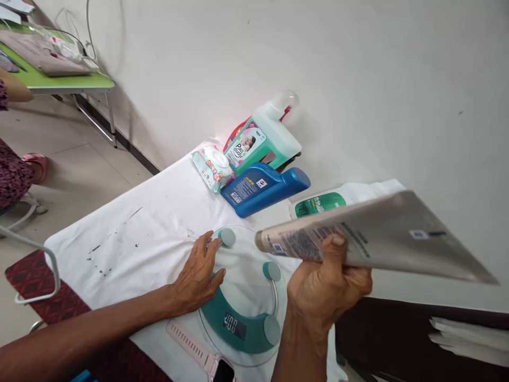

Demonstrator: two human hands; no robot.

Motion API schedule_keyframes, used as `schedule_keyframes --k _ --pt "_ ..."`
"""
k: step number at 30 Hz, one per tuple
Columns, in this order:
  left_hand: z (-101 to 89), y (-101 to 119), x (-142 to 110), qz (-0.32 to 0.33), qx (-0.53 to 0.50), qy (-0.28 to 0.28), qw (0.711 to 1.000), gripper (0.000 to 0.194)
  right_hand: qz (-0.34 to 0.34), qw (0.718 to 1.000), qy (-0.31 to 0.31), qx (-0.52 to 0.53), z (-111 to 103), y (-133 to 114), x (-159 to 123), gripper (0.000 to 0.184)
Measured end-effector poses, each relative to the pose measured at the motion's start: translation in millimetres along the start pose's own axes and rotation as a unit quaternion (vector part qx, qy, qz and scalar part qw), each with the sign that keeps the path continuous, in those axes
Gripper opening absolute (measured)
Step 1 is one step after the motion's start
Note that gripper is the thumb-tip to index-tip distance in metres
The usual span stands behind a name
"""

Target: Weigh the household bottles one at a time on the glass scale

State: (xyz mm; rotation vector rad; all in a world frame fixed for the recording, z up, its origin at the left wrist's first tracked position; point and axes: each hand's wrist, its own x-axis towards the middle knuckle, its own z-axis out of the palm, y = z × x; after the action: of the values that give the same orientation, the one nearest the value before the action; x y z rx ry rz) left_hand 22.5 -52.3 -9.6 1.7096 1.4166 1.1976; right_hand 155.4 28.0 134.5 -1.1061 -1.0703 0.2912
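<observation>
My right hand point(324, 284) grips a large beige-grey squeeze tube point(369, 231), thumb across its printed side. The tube is held in the air with its cap end to the left and its flat end to the right. Below and to the left lies a round glass scale point(234, 333) with teal feet and a lit digital display point(234, 323). My left hand point(199, 273) rests at the scale's left edge with its fingers spread, holding nothing. A pink-strapped smartwatch point(194, 347) lies at the scale's near side.
Along the wall stand a green jug point(274, 139), a blue bottle point(262, 188), a wipes pack point(213, 165) and a white bottle with a green label point(320, 204), partly behind the tube. A white cloth point(95, 239) covers the table. A person's arm point(16, 87) shows beside a green table point(59, 80).
</observation>
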Motion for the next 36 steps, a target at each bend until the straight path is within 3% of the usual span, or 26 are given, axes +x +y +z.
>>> schedule_keyframes --k 2,5,9,12,16,21,24,27,29,32,36 --pt "1.1 -1.4 0.1 0.008 0.001 0.003 1.000 0.065 0.000 0.999 -0.043 0.023 29.3 5.3 10.4 0.039" --pt "1.3 -3.5 1.6 0.022 0.007 0.007 1.000 0.065 0.065 0.991 -0.100 0.061 74.2 32.9 12.4 0.044" --pt "2.3 -5.3 3.4 0.020 0.010 0.018 1.000 0.066 0.119 0.983 -0.119 0.075 117.7 75.2 2.7 0.050" --pt "3.6 -6.5 3.2 0.023 0.017 0.026 0.999 0.066 0.108 0.986 -0.123 0.043 130.8 91.5 -2.5 0.052" --pt "2.3 -8.6 4.0 0.024 0.034 0.027 0.999 0.061 0.089 0.984 -0.155 0.005 129.8 89.4 -6.3 0.053" --pt "-2.6 -10.5 9.1 0.032 0.060 0.011 0.998 0.054 0.013 0.988 -0.153 -0.026 101.6 64.6 -9.3 0.064" --pt "-4.9 -9.7 9.9 0.042 0.074 0.005 0.996 0.053 -0.098 0.986 -0.102 -0.088 62.1 58.7 2.8 0.066" --pt "-6.0 -8.3 9.2 0.040 0.083 0.002 0.996 0.053 -0.157 0.974 -0.001 -0.165 11.1 76.3 42.9 0.065" --pt "-6.3 -7.2 9.1 0.029 0.089 -0.002 0.996 0.053 -0.122 0.967 0.089 -0.204 -21.8 99.5 83.7 0.071" --pt "-6.7 -5.7 10.2 0.018 0.096 -0.007 0.995 0.052 0.000 0.958 0.196 -0.211 -58.5 138.3 149.5 0.084" --pt "-7.7 -4.3 12.6 0.016 0.112 -0.009 0.994 0.050 0.131 0.970 0.144 -0.144 -78.7 175.4 211.4 0.059"
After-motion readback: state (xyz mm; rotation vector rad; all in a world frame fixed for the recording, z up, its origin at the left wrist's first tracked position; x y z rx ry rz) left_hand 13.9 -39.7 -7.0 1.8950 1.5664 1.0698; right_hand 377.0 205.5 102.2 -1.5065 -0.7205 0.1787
